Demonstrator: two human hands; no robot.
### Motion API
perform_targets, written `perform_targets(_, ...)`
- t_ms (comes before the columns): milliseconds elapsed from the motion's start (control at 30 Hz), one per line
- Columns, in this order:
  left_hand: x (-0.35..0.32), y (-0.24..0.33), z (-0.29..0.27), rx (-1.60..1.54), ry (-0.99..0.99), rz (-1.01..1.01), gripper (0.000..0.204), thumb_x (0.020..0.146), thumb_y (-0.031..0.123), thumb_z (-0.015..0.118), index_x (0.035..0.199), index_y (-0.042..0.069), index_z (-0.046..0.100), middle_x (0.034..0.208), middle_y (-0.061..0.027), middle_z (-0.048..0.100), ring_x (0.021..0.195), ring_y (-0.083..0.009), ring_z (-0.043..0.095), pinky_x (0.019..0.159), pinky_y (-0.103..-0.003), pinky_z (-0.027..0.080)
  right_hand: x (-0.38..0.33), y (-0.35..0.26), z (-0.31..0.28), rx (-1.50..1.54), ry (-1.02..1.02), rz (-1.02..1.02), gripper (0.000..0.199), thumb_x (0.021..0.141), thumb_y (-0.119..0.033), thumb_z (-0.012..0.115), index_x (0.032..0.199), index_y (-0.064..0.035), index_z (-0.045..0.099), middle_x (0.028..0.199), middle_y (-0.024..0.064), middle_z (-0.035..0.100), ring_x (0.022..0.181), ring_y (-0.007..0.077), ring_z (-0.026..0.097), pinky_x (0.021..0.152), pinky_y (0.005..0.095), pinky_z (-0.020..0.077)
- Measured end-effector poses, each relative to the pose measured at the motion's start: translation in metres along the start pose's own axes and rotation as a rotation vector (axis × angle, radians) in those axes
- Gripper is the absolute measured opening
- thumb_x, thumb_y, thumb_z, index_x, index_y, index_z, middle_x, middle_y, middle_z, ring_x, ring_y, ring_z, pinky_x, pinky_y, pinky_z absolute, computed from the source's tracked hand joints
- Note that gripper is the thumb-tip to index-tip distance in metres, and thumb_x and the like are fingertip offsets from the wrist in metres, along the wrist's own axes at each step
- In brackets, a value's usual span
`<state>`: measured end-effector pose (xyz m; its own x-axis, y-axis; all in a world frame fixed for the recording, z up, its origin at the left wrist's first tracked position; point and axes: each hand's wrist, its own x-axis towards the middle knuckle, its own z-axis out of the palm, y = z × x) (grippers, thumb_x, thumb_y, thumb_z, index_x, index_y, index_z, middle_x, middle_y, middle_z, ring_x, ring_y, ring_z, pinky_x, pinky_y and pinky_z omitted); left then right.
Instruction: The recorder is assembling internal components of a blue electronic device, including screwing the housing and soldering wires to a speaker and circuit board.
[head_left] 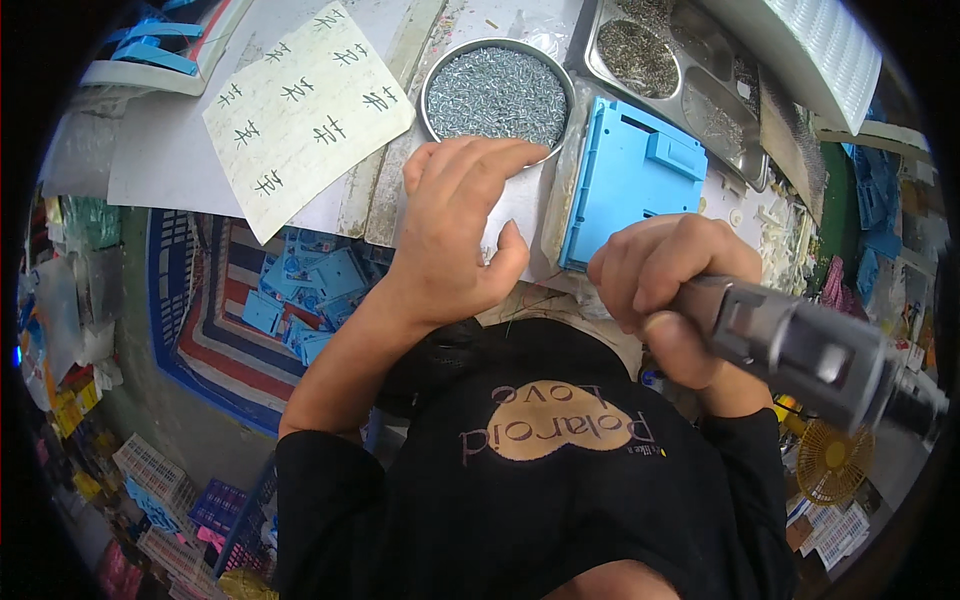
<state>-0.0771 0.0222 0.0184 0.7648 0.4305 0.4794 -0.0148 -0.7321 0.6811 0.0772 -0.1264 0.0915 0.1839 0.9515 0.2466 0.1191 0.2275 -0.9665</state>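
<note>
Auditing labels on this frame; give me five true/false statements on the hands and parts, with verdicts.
1. The right hand grips a grey handheld tool. True.
2. The blue plastic panel lies left of the round dish. False: it lies right of it.
3. The left hand is at the dish's near side. True.
4. The dish holds blue parts. False: it holds small silvery metal pieces.
5. The handwritten sheet lies left of the dish. True.
</note>
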Motion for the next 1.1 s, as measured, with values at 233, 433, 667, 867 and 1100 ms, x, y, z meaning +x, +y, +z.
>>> perform_targets(233,0.001,-0.004,0.013,0.007,0.025,-0.008,0.044,0.071,0.004,0.060,0.114,0.007,0.064,0.105,-0.0089,0.067,0.099,-0.0278,0.061,0.097,-0.045,0.037,0.001,0.006,0.002,-0.027,-0.048,-0.095,0.019,0.090,-0.017,0.067,0.090,-0.0084,0.050,0.060,0.0039,0.055,0.051,0.0173,0.053,0.057,0.0347,0.0488)
perform_targets(433,-0.004,0.010,0.010,-0.066,-0.201,-0.057,0.020,0.076,0.015,0.074,0.094,0.010,0.066,0.090,-0.0043,0.066,0.086,-0.0245,0.061,0.085,-0.043,0.039,-0.003,-0.001,-0.001,0.193,0.079,-0.044,0.027,0.091,-0.029,0.071,0.091,-0.0090,0.052,0.059,0.0024,0.055,0.050,0.0159,0.054,0.053,0.0322,0.0444)
perform_targets(667,-0.011,0.025,0.019,-0.090,-0.276,0.009,0.024,0.075,0.022,0.082,0.092,0.012,0.067,0.086,-0.0021,0.066,0.083,-0.0214,0.061,0.084,-0.041,0.036,-0.001,-0.009,-0.011,0.338,0.026,-0.101,0.029,0.090,-0.033,0.072,0.094,-0.0097,0.056,0.059,0.0001,0.056,0.048,0.0139,0.055,0.050,0.0301,0.0426)
perform_targets(867,-0.012,0.026,0.019,-0.152,-0.216,0.041,0.024,0.073,0.008,0.083,0.092,0.011,0.069,0.086,-0.0013,0.069,0.078,-0.0204,0.062,0.081,-0.039,0.037,0.001,-0.018,-0.014,0.341,0.043,-0.126,0.027,0.091,-0.035,0.071,0.094,-0.0128,0.056,0.058,-0.0028,0.056,0.047,0.0119,0.055,0.050,0.0285,0.0434)
perform_targets(1100,-0.022,0.026,0.029,-0.243,-0.091,0.046,0.021,0.073,0.009,0.082,0.088,0.012,0.068,0.085,0.0007,0.070,0.077,-0.0191,0.064,0.083,-0.040,0.039,-0.001,-0.023,-0.015,0.338,0.031,-0.136,0.026,0.091,-0.036,0.071,0.092,-0.0147,0.055,0.058,-0.0049,0.055,0.046,0.0105,0.054,0.050,0.0280,0.0446)
